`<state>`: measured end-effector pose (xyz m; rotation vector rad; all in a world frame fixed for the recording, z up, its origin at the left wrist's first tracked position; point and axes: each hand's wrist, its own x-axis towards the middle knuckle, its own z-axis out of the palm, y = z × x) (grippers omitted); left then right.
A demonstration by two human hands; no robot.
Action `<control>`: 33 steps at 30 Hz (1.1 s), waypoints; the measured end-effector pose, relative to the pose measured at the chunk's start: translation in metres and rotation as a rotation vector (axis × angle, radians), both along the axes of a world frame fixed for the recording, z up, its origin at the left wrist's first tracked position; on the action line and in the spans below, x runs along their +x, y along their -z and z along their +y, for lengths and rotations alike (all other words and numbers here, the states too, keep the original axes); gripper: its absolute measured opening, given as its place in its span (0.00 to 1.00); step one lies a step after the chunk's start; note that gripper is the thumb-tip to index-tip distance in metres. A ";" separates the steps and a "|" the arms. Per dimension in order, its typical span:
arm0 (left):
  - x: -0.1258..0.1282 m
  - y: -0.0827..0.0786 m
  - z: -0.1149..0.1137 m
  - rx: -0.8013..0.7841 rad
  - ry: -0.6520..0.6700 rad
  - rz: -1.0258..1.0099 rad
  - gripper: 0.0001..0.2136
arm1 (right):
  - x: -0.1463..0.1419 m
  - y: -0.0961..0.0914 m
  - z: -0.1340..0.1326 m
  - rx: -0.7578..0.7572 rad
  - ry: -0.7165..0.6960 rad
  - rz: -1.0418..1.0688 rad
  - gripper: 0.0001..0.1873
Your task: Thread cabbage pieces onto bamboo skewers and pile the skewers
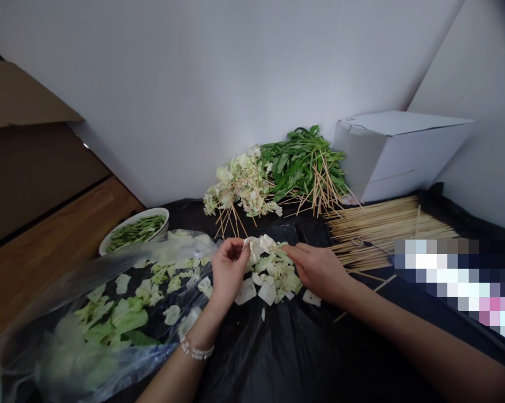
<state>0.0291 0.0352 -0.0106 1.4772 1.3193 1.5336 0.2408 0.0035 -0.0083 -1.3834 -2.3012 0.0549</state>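
Both hands meet above the small heap of pale green cabbage pieces [273, 277] on the black plastic sheet [286, 347], the left hand [229, 267] pinching a whitish cabbage leaf piece [257, 245] in its fingers, the right hand [319, 271] with fingers closed narrowly on its other end.

The head camera looks forward and down from close above the black sheet [277, 358], facing the white wall [193, 84].

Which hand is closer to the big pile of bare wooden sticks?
Right. The right hand lies just left of the bare sticks, near their ends. The left hand is farther off, beyond the cabbage pieces.
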 end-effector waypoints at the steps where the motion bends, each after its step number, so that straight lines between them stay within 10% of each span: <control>1: 0.001 0.000 -0.001 -0.004 0.017 0.007 0.05 | 0.000 0.000 0.000 0.002 -0.005 0.004 0.17; 7: 0.003 0.001 -0.002 -0.003 0.064 0.008 0.13 | 0.006 -0.001 0.005 0.094 0.043 0.075 0.17; 19: -0.006 0.003 -0.004 0.104 0.213 0.942 0.02 | 0.015 -0.005 0.010 0.192 0.088 0.152 0.16; 33: -0.012 -0.001 0.009 -0.199 0.022 -0.303 0.15 | 0.013 -0.005 0.007 0.168 0.034 0.137 0.18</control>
